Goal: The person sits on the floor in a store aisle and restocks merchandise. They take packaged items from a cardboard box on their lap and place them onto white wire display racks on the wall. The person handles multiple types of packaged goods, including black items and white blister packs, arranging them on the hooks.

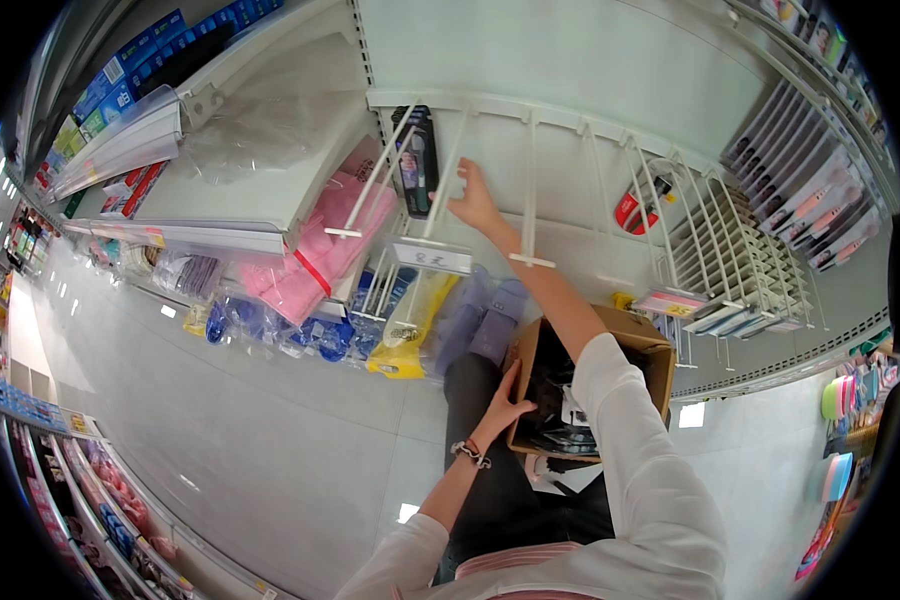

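My right hand (476, 201) is raised to the shelf wall with thumb and fingers apart and nothing in it. Its fingertips are close to a white display hook (450, 174); I cannot tell whether they touch it. Just left of the hook hangs a black packaged item (418, 161) on another hook. Lower down, my left hand (502, 411) grips the left wall of an open cardboard box (523, 375). Dark packaged goods (551, 390) fill the box, partly hidden behind my right sleeve.
More white hooks (529, 191) project from the rail. A red-backed package (637, 204) hangs farther right. Purple slippers (497, 319) and a yellow-and-clear bag (416, 330) sit below. Pink folded cloth (300, 274) overhangs the left shelf edge (217, 234).
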Demonstrator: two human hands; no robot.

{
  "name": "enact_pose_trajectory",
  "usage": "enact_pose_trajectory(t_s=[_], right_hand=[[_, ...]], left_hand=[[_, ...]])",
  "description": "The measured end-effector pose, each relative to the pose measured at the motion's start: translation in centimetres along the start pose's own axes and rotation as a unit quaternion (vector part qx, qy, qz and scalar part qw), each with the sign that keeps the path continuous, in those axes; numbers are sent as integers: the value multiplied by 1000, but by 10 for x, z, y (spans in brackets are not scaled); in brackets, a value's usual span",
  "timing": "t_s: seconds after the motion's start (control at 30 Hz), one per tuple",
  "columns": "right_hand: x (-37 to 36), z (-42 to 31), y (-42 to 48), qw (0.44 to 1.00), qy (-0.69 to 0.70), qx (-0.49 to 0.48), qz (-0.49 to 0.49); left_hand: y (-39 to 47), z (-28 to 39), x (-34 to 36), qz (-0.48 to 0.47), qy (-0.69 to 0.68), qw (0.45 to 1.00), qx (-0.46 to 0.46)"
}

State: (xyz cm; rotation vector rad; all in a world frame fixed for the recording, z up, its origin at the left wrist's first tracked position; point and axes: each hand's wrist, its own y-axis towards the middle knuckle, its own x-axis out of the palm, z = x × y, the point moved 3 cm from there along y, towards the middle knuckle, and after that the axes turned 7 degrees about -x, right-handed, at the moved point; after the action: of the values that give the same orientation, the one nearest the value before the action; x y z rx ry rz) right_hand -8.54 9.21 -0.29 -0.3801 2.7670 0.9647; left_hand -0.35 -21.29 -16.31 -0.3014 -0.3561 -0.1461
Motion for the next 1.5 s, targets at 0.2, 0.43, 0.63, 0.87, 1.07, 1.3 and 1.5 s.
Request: enact_pose_trajectory(t_s=[0.2,0.43,0.63,0.87,1.07,1.3,1.5], right_hand=[[40,-14,45,990,98,72,-67],[53,5,60,986,125,105,-23],[54,-23,50,983,112,127,-68],[57,-44,40,983,-30,40,-175],[58,-41,18,911,-144,10,-386],[-7,-135,-80,810,-186,-93,-547],[-110,-196,-181,840,-194,-82,-500]], left_hand=[[-4,4,-6,12,13,999,-28],[1,-1,-5,4,27,998,-61],[2,-2,-8,8,26,999,-21],[-2,5,-7,14,28,999,11],[3,-5,-7,-3,17,999,35],[0,-4,-7,-10,-8,1000,-6],[-6,-11,-11,47,65,987,-140]])
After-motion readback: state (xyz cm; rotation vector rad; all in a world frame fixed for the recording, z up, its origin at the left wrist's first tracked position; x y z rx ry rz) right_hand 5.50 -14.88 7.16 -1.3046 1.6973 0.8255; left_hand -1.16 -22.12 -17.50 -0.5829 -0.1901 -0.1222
